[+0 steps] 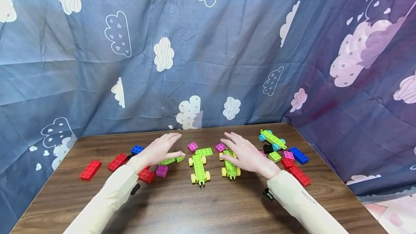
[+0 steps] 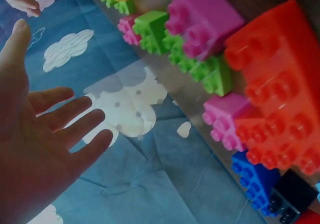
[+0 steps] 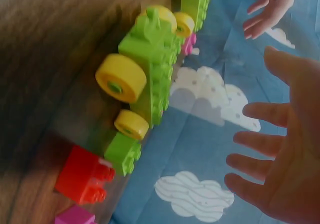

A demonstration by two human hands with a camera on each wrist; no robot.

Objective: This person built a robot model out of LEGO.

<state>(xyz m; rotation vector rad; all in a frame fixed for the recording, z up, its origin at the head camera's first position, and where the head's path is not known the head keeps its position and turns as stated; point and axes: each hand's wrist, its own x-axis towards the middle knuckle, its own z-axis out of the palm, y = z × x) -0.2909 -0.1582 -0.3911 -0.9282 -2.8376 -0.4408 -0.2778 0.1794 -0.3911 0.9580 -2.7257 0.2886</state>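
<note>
Over the table's left half my left hand [image 1: 158, 151] is held with its fingers extended. In the left wrist view its palm and spread fingers hold nothing. Behind it, in the head view, lie a purple brick [image 1: 161, 170], a red brick [image 1: 146, 176] and green pieces. My right hand [image 1: 245, 154] also hangs empty, fingers extended, overlapping a green car base [image 1: 230, 167] with yellow wheels. A matching car base [image 1: 199, 168] stands between the hands, a flat green brick [image 1: 204, 152] at its far end. The right wrist view shows that hand apart from the bricks.
Further left lie two red bricks [image 1: 90, 170] and a blue brick [image 1: 137, 150]. At the right are a green car base [image 1: 273, 139] with blue wheels, a blue brick [image 1: 299, 155], a long red brick [image 1: 299, 176] and several small bricks. A patterned curtain [image 1: 208, 75] hangs behind the table.
</note>
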